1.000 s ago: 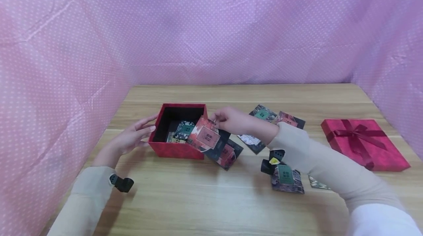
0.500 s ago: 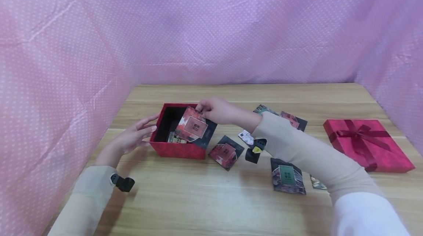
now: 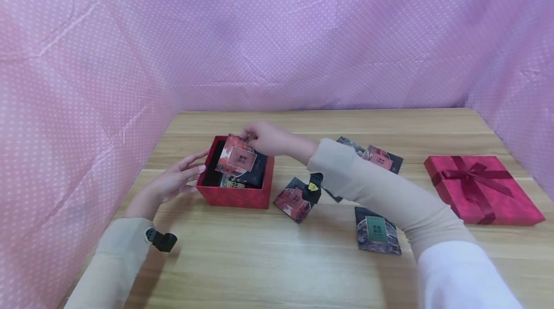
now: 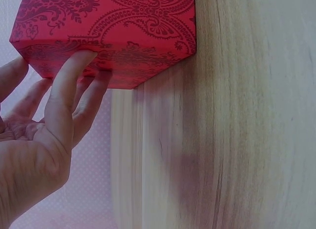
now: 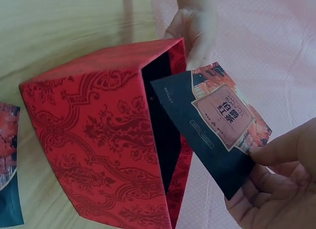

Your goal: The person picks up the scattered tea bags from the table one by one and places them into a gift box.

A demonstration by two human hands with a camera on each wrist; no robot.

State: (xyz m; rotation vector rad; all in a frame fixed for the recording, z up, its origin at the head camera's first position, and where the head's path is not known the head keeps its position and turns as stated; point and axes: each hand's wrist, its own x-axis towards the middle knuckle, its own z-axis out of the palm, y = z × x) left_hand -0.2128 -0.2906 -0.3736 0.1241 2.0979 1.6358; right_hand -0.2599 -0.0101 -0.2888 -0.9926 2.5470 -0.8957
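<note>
Head view shows the red-and-black packet (image 3: pixel 239 160) pinched at its top edge by the right hand (image 3: pixel 266 136), hanging tilted just over the open red box (image 3: pixel 233 196), lower corner already inside the mouth. The right wrist view shows thumb and fingers clamped on one corner of the packet (image 5: pixel 217 123), its face turned away from the box wall (image 5: pixel 98 140). To do this well, I judge the packet should go in flat on the ones already lying there, clear of the rim. The left hand (image 3: pixel 173 181) rests against the box's left side, fingers straight and slightly apart, steadying it. More packets (image 3: pixel 377 236) lie on the wooden table (image 3: pixel 277 261); the ribboned lid (image 3: pixel 480 188) sits well apart to the right.
</note>
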